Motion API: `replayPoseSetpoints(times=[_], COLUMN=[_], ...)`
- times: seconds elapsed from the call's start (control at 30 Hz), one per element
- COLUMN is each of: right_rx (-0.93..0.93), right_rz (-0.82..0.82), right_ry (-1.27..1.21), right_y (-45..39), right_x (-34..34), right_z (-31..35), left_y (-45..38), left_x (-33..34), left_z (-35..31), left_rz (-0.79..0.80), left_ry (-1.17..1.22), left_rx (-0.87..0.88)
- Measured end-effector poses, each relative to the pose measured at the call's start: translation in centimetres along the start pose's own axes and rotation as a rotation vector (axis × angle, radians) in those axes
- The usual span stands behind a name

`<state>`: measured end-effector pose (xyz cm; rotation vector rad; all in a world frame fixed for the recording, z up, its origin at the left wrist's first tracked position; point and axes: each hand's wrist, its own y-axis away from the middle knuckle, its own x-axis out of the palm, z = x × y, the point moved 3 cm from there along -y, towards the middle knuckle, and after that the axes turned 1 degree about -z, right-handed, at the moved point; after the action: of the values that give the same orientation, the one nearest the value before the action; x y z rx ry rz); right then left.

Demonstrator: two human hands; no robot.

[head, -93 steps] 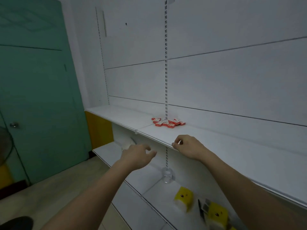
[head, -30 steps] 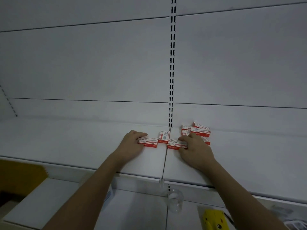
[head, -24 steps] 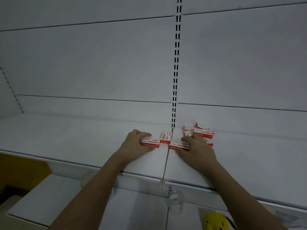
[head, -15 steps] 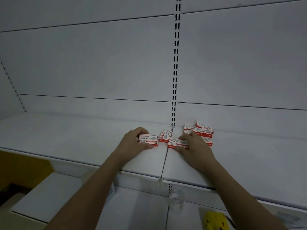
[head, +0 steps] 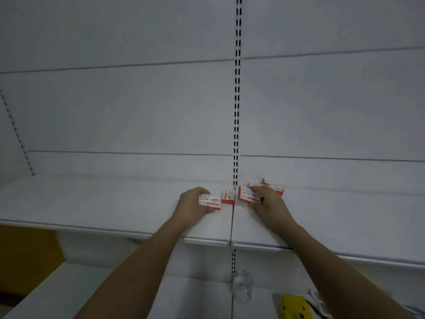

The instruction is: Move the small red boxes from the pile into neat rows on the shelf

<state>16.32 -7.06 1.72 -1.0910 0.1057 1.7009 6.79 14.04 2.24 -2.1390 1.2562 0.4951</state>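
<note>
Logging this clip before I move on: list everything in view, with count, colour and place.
small red boxes: at least five visible, red and white; three near the shelf seam, the rest piled behind the right hand
shelf: one, white, across the middle
back wall panels: white, behind the shelf
slotted upright: one, black slots, centre
lower shelf: one, white, below
clear cup: one, transparent, on the lower shelf
yellow item: one, yellow with dark marks, bottom right
yellow panel: one, lower left
left hand: grip on one box left of the seam
right hand: grip on one box right of the seam
</note>
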Motion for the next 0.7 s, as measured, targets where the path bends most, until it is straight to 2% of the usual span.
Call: replayPoseSetpoints(times=[0.2,0.47,0.7], right_rx=[0.052,0.159,0.199], right_rz=[0.02,-0.112,-0.217], right_ry=[0.125,0.186,0.163], right_y=[1.8,7.7,13.1], right_x=[-3.3,-9.6,-17.5], right_z=[2.7,3.0,2.3], left_y=[0.1,2.2,5.9], left_x=[-1.7,-0.2,2.7], left_z=[-2.8,-6.8,-13.5], left_rz=[0.102,0.146,0.275], left_ry=[-0.013,0.166,0.237], left_rx=[0.119,0.262,0.312])
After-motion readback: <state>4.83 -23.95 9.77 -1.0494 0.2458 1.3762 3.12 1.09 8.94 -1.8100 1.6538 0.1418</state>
